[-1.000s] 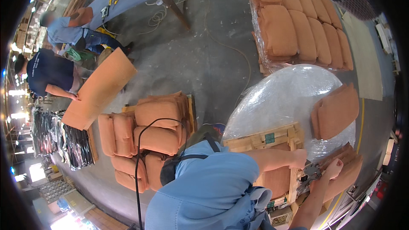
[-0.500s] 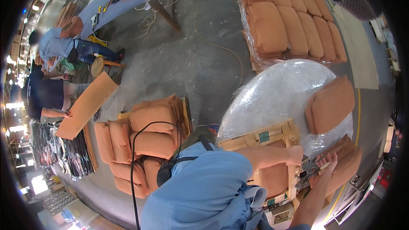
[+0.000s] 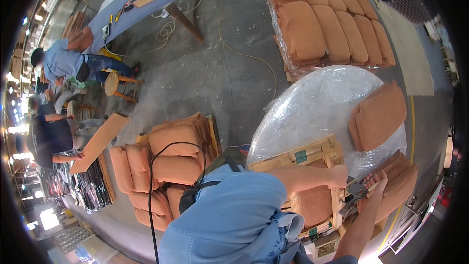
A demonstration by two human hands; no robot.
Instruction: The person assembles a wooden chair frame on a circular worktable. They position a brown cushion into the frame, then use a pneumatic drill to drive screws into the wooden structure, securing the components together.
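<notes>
A wooden seat frame (image 3: 298,156) with orange upholstery (image 3: 312,205) inside it stands in front of me at the lower right. My left hand (image 3: 339,176) grips the frame's right upright near its top. Just to the right of that, my right hand (image 3: 375,182) is closed on a dark hand tool (image 3: 354,196) held against the same upright. My blue shirt (image 3: 234,220) fills the lower middle, and a black cable (image 3: 152,176) hangs across it.
A plastic-wrapped bundle (image 3: 317,102) with orange cushions (image 3: 378,115) lies behind the frame. More orange cushions are stacked on the left (image 3: 171,156) and on a far pallet (image 3: 322,19). Two people work at the left, one holding an orange panel (image 3: 97,142). A blue-covered table (image 3: 141,0) stands on the concrete floor.
The person at the left has lowered the orange panel toward the floor. My hands stay at the frame's right upright, and the right hand with the tool has moved slightly up.
</notes>
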